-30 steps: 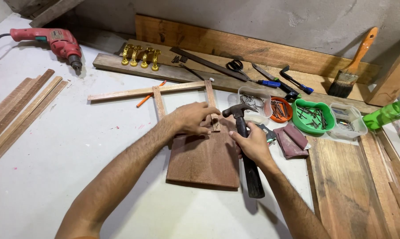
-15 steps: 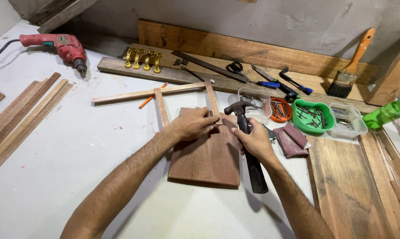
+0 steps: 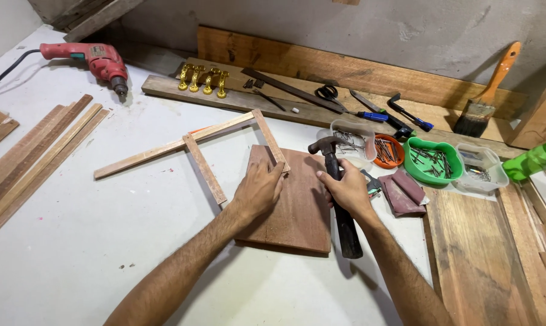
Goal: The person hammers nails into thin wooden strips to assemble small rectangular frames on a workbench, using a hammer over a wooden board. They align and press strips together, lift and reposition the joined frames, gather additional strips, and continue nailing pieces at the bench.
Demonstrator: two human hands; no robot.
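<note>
Head view: left hand [image 3: 260, 188] has shifted, fingers flat on board [image 3: 297, 208], apparently pinning strip [image 3: 270, 140] at 12 o'clock; right hand [image 3: 347, 190] keeps fingers wrapped around hammer [image 3: 338, 193].

A woodworking workshop. A red drill [image 3: 98, 59] lies at the far left corner of the pale surface [image 3: 73, 241], wood strips [image 3: 31, 151] along its left edge. By the rough wall at the far edge lie planks [image 3: 345, 66], scissors [image 3: 327, 92], a screwdriver [image 3: 363, 113] and a paintbrush [image 3: 484, 96]. Tubs of nails [image 3: 433, 158] sit near the right edge, beside a hammer [image 3: 336, 187] and a brown board [image 3: 294, 205].
</note>
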